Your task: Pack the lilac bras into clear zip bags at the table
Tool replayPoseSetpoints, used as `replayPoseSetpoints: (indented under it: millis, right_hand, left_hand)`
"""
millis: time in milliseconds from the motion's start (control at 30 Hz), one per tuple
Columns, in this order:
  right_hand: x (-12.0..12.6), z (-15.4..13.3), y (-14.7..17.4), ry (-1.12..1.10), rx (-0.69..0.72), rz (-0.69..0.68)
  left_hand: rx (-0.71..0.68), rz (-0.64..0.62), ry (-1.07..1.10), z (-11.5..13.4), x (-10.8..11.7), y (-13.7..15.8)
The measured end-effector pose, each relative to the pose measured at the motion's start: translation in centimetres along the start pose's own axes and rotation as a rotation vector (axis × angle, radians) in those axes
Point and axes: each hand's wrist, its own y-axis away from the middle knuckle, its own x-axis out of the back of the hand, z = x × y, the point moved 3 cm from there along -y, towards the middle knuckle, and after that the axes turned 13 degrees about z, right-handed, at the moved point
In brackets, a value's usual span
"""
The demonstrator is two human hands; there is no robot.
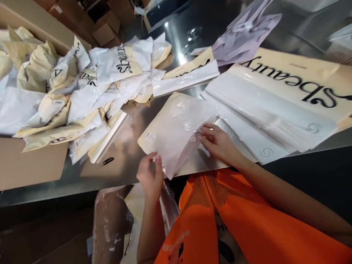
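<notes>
A translucent plastic bag (178, 121) with a small white label lies at a slant on the metal table, its near edge by my body. My left hand (150, 174) pinches the bag's near left corner between thumb and fingers. At the bag's right edge, my right hand (216, 141) has its fingers curled on the plastic, with thumb and forefinger close together. A pale, flat item shows through the film, but its kind is unclear. Just right of that hand lies a stack of flat white and cream printed bags (264, 106).
A heap of filled printed packages (90, 84) covers the left of the table (176, 33), beside a cardboard box (30, 161). Lilac folded cloth (242, 36) lies at the back. Another flat printed package (187, 79) is behind the bag. Below the table edge hangs clear plastic (110, 220).
</notes>
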Motion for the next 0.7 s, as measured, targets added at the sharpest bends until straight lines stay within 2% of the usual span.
replayPoseSetpoints:
  millis: [33,67,100,167,200,233,300,367,400,533,700]
  right_hand:
    - [0.4,0.1,1.0,0.113,0.067,0.006]
    - [0.6,0.2,1.9,0.207,0.097,-0.039]
    - [0.3,0.5,2.9,0.255,0.084,-0.139]
    - [-1.4,1.0,5.0,0.236,-0.039,-0.441]
    - [-2.6,1.2,6.2,0.184,-0.13,-0.59]
    - [-3.8,1.4,7.3,0.118,-0.232,-0.708]
    - [-5.9,1.6,9.2,-0.01,-0.407,-0.834]
    - [-7.5,1.8,10.5,-0.083,-0.504,-0.867]
    - [-8.0,1.9,11.0,-0.105,-0.522,-0.867]
    - [-9.0,1.3,12.0,-0.225,-0.516,-0.856]
    - [-9.9,-0.2,12.6,-0.347,-0.5,-0.723]
  left_hand:
    - [0.148,-0.023,-0.018,-1.4,0.8,0.7]
    - [0.307,-0.116,0.013,-2.7,1.1,1.6]
    - [0.473,-0.264,0.093,-3.7,1.1,2.7]
    - [0.771,-0.556,0.329,-4.4,0.4,5.3]
    - [0.883,-0.626,0.435,-4.4,-0.1,6.3]
    - [0.963,-0.628,0.514,-4.3,-0.5,7.1]
    - [1.032,-0.487,0.598,-4.1,-1.2,8.0]
    - [1.05,-0.332,0.607,-4.2,-1.4,8.3]
    - [1.058,-0.309,0.599,-4.4,-1.5,8.4]
    - [1.068,-0.405,0.61,-4.8,-2.1,8.9]
    - [0.985,-0.31,0.673,-4.0,-2.9,8.8]
